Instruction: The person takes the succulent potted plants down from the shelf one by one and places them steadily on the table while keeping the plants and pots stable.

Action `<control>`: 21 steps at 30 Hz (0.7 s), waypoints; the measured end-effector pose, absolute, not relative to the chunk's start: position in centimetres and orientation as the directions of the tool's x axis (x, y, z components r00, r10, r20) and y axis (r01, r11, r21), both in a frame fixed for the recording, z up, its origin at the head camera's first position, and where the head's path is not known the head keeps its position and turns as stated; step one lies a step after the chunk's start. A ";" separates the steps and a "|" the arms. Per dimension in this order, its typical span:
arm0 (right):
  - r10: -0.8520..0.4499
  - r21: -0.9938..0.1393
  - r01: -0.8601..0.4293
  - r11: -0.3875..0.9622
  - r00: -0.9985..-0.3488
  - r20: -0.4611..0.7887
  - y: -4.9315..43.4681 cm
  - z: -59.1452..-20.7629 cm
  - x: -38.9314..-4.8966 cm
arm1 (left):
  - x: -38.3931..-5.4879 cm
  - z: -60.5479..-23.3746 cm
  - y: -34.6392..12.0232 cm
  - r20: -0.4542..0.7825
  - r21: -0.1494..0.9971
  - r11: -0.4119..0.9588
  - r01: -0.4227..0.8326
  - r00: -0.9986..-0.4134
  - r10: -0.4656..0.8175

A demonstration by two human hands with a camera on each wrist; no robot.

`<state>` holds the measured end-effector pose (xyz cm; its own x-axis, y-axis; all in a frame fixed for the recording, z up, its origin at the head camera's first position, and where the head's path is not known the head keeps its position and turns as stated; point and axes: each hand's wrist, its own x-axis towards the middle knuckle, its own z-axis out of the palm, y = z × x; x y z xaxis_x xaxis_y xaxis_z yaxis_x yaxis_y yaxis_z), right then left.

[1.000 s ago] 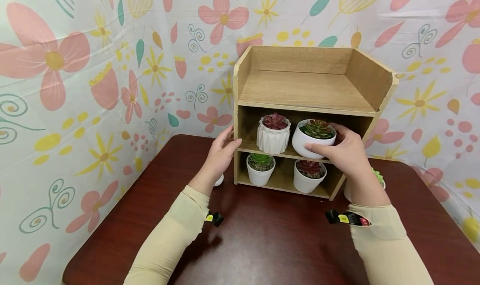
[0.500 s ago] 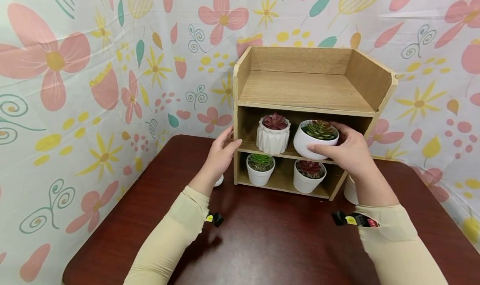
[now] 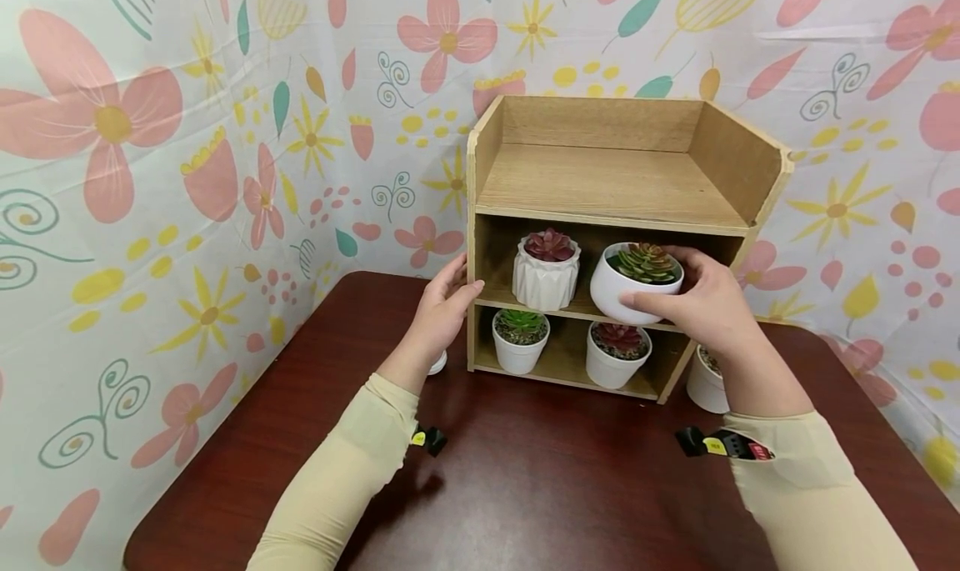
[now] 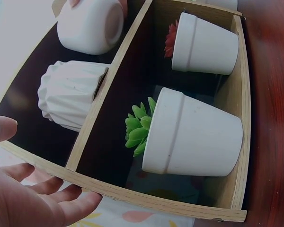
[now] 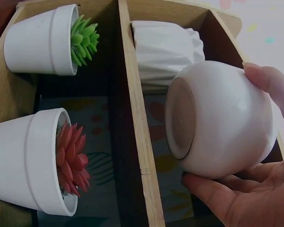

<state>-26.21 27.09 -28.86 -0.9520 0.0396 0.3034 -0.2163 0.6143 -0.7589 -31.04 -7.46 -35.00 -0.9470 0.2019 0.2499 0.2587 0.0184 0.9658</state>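
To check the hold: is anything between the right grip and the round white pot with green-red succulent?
Nothing visible: the right grip touches the round white pot directly. The faceted white pot with red succulent is on its left.

Both arms (image 3: 341, 467) extend forward, right grip (image 3: 705, 300) curled, left grip (image 3: 442, 306) relaxed.

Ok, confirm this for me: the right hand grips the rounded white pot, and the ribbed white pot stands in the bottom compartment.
Not quite: the ribbed white pot stands in the middle compartment, not the bottom one, as the head view shows. The right hand does grip the rounded white pot.
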 end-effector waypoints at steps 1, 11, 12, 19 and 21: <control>0.038 -0.759 -0.218 0.613 -0.952 0.304 27.2 -28.9 -26.2 | -31.0 -35.0 -7.5 0.250 0.966 0.018 0.259 -0.947 0.203; 0.011 -0.763 -0.238 0.601 -0.952 0.305 27.8 -28.7 -25.7 | -31.1 -35.1 -7.4 0.254 0.965 0.016 0.262 -0.946 0.202; 0.008 -0.758 -0.238 0.608 -0.952 0.306 27.9 -28.6 -25.6 | -31.1 -35.1 -7.4 0.254 0.965 0.015 0.262 -0.946 0.204; -0.012 -0.729 -0.235 0.643 -0.955 0.297 28.3 -28.1 -25.3 | -31.1 -35.1 -7.5 0.264 0.962 0.018 0.274 -0.943 0.203; -0.020 -0.726 -0.242 0.643 -0.954 0.300 28.4 -28.0 -25.1 | -31.1 -35.1 -7.5 0.263 0.962 0.021 0.273 -0.944 0.199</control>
<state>-25.12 28.45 -28.00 -0.9537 -0.0197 0.3001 -0.2418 0.6434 -0.7263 -31.14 -7.47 -35.08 -0.9439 0.1992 0.2635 0.2729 0.0207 0.9618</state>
